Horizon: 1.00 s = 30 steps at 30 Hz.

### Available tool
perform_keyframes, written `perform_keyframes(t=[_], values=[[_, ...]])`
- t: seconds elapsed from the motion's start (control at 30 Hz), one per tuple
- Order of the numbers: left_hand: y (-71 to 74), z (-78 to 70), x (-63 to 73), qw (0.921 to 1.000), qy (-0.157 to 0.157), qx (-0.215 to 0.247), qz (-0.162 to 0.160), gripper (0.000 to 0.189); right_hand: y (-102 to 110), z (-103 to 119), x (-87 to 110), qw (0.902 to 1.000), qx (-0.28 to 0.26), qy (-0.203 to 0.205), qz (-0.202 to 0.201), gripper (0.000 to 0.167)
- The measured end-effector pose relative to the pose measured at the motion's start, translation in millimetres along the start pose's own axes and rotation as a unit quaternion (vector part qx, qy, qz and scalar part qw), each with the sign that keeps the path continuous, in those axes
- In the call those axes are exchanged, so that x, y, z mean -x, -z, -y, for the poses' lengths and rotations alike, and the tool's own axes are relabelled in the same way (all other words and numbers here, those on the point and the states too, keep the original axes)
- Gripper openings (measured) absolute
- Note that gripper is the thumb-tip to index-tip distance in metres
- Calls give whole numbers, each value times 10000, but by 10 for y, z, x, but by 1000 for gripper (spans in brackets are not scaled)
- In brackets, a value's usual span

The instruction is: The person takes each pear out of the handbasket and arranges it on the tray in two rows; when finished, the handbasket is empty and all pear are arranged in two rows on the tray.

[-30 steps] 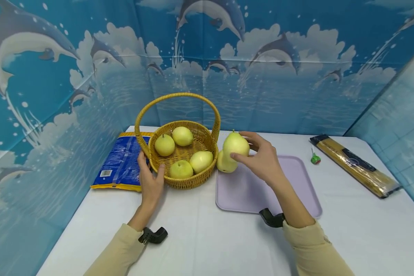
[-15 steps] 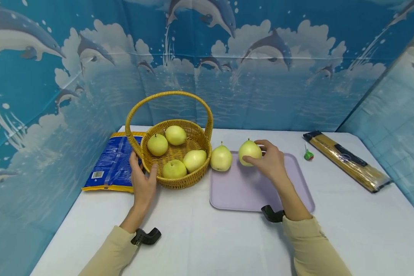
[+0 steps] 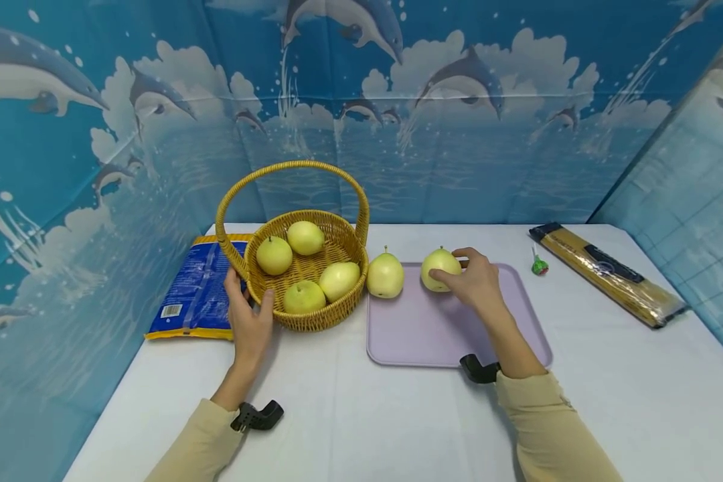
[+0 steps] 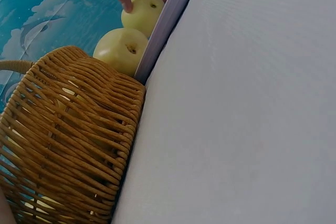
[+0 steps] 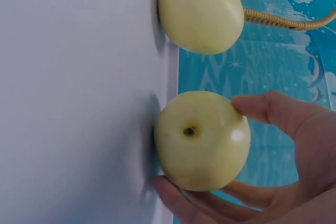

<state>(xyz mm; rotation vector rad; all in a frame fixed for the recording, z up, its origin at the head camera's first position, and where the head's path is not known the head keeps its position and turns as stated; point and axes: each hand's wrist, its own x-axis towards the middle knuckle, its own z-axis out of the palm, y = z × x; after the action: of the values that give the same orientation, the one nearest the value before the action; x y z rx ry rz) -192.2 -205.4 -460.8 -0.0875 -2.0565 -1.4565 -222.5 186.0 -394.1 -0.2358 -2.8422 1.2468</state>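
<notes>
In the head view my right hand (image 3: 478, 284) holds a pale yellow-green pear (image 3: 438, 270) at the back of the lilac tray (image 3: 418, 335). The thumb is on one side and the fingers on the other. The right wrist view shows this pear's (image 5: 202, 145) blossom end, close to the tray surface. A second pear (image 3: 385, 274) stands upright on the tray's back left corner, beside the wicker basket (image 3: 316, 323). My left hand (image 3: 251, 331) grips the basket's left side, thumb at the rim. Several pears (image 3: 304, 297) lie inside the basket.
A blue and yellow packet (image 3: 199, 288) lies left of the basket, partly behind my left hand. A green-wrapped lollipop (image 3: 539, 267) and a long gold packet (image 3: 608, 274) lie at the right. A dolphin-print curtain (image 3: 349, 167) hangs along the table's back edge.
My right hand has carried the pear rightward and down to the tray, away from the second pear, which now shows fully. My left hand stays on the basket. The head view has shifted slightly.
</notes>
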Motion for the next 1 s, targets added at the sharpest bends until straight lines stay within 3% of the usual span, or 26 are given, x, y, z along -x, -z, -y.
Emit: perform_keyframes(t=[0.5,0.63,0.87,1.0], values=[[-8,7,2,10000,20,-14,-58,78,154,40,12,9989,247,83,388,84],[-22,-71,-2,9999,23,91,-94,78,170,55,34,9993,183,179,262,80],[3,-414,36,9997,30,224,-31,75,197,164,118,9969,13,766,-188,70],[4,-355,30,9997,32,229,-56,76,174,257,180,9908,-126,1269,-464,62]])
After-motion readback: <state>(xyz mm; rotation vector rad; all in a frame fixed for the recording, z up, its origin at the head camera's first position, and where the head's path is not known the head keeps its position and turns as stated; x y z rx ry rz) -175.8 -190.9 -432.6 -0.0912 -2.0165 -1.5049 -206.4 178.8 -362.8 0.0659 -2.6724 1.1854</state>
